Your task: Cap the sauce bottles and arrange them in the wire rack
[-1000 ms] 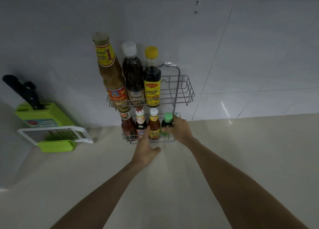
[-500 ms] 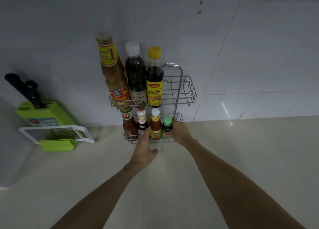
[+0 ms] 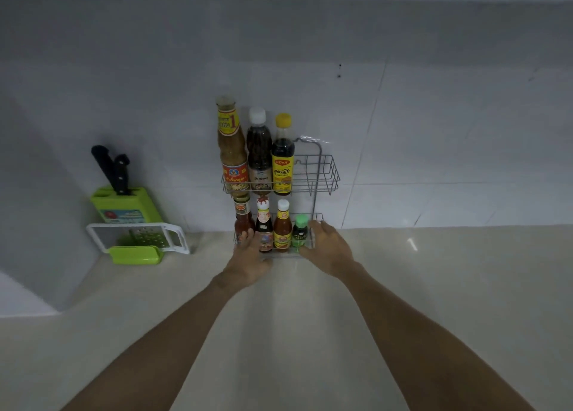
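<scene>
The wire rack (image 3: 323, 175) stands against the tiled wall with two tiers. On the upper tier are a tall brown sauce bottle (image 3: 232, 150), a dark bottle with a white cap (image 3: 259, 150) and a yellow-capped bottle (image 3: 282, 159); the right half of that tier is bare. Several small capped bottles fill the lower tier, among them a red sauce bottle (image 3: 243, 218) at the left and a green-capped bottle (image 3: 299, 231) at the right. My left hand (image 3: 248, 255) grips the lower tier's front left. My right hand (image 3: 328, 246) grips its right end, beside the green-capped bottle.
A green knife block (image 3: 124, 206) with black-handled knives stands at the left by the wall. A white-framed grater (image 3: 139, 237) leans on a green container (image 3: 136, 254) in front of it. The beige counter (image 3: 434, 286) stretches to the right and towards me.
My right hand has come off the green-capped bottle and moved to the rack's right end. My left hand has reached forward onto the lower tier's front. The view has pulled back.
</scene>
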`<action>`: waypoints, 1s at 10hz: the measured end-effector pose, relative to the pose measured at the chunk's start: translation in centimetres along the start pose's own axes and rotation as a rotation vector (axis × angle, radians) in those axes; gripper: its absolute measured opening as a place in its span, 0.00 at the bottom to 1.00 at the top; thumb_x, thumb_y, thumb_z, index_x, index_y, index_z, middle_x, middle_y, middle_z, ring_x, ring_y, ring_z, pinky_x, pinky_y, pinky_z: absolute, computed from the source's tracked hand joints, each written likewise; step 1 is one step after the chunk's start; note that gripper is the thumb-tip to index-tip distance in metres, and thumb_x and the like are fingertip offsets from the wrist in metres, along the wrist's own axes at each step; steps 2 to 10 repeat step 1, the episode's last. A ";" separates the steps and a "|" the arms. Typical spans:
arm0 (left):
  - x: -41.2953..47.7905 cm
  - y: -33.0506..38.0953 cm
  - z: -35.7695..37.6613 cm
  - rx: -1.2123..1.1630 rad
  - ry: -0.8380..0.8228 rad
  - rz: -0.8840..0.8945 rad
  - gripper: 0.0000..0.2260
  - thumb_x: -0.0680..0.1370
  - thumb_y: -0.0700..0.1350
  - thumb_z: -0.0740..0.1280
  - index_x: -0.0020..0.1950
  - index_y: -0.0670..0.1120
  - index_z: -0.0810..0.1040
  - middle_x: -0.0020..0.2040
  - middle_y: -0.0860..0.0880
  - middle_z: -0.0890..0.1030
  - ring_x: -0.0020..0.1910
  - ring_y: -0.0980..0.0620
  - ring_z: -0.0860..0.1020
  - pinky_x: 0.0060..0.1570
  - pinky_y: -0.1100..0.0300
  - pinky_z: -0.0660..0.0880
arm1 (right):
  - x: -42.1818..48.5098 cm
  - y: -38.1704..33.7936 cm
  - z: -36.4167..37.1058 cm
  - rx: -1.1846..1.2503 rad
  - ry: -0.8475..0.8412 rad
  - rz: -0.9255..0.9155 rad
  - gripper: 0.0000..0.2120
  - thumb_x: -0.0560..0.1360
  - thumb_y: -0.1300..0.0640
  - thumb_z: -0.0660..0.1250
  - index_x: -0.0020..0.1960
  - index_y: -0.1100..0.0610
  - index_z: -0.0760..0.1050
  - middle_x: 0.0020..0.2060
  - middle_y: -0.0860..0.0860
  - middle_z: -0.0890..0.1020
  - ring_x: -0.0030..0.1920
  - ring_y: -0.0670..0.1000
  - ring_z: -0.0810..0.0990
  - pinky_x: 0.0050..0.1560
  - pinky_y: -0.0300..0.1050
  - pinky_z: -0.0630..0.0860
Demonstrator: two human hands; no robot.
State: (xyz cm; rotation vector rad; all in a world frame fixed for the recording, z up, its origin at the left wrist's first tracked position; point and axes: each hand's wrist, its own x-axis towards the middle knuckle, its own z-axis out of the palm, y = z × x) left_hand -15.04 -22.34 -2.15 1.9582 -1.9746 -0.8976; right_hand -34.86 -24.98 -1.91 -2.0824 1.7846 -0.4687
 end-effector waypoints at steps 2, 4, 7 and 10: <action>-2.1 0.9 -2.1 0.109 -0.066 -0.022 0.39 0.78 0.56 0.61 0.80 0.45 0.41 0.80 0.44 0.39 0.79 0.46 0.39 0.76 0.46 0.41 | -2.0 -1.6 -2.2 -0.082 0.016 -0.036 0.30 0.71 0.41 0.66 0.67 0.58 0.68 0.60 0.58 0.75 0.62 0.59 0.72 0.60 0.51 0.70; -2.1 0.9 -2.1 0.109 -0.066 -0.022 0.39 0.78 0.56 0.61 0.80 0.45 0.41 0.80 0.44 0.39 0.79 0.46 0.39 0.76 0.46 0.41 | -2.0 -1.6 -2.2 -0.082 0.016 -0.036 0.30 0.71 0.41 0.66 0.67 0.58 0.68 0.60 0.58 0.75 0.62 0.59 0.72 0.60 0.51 0.70; -2.1 0.9 -2.1 0.109 -0.066 -0.022 0.39 0.78 0.56 0.61 0.80 0.45 0.41 0.80 0.44 0.39 0.79 0.46 0.39 0.76 0.46 0.41 | -2.0 -1.6 -2.2 -0.082 0.016 -0.036 0.30 0.71 0.41 0.66 0.67 0.58 0.68 0.60 0.58 0.75 0.62 0.59 0.72 0.60 0.51 0.70; -2.1 0.9 -2.1 0.109 -0.066 -0.022 0.39 0.78 0.56 0.61 0.80 0.45 0.41 0.80 0.44 0.39 0.79 0.46 0.39 0.76 0.46 0.41 | -2.0 -1.6 -2.2 -0.082 0.016 -0.036 0.30 0.71 0.41 0.66 0.67 0.58 0.68 0.60 0.58 0.75 0.62 0.59 0.72 0.60 0.51 0.70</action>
